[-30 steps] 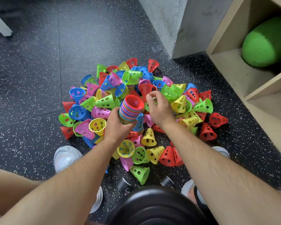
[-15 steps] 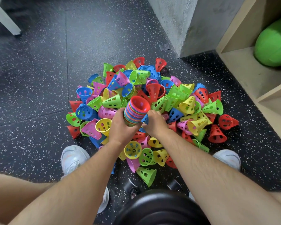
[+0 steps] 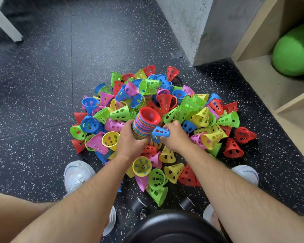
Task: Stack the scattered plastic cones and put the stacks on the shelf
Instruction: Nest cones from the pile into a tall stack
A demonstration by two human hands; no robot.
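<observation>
The left grip (image 3: 130,139) is clenched around the lower part of a stack of nested cones (image 3: 145,122). It holds the stack tilted, so the open red mouth faces up and toward the far side. I judge that this angle leaves the mouth free to take the next piece. The right grip (image 3: 175,135) pinches 1 blue cone (image 3: 159,132), which lies sideways and touches the stack's right flank below the rim. The blue cone therefore sits between the 2 grips, just above the middle of the pile of loose cones (image 3: 202,116) on the speckled floor (image 3: 42,76).

Both grips work close together over the heap — probably so each new cone travels only a short way to the stack. I cannot tell which end of the blue cone points at the stack.

The wooden shelf (image 3: 270,81) stands at the far right, well apart from the stack, with a green cushion (image 3: 295,50) in its upper compartment. Many cones lie loose, so the stacking looks far from finished, and nothing of the task has reached the shelf.
</observation>
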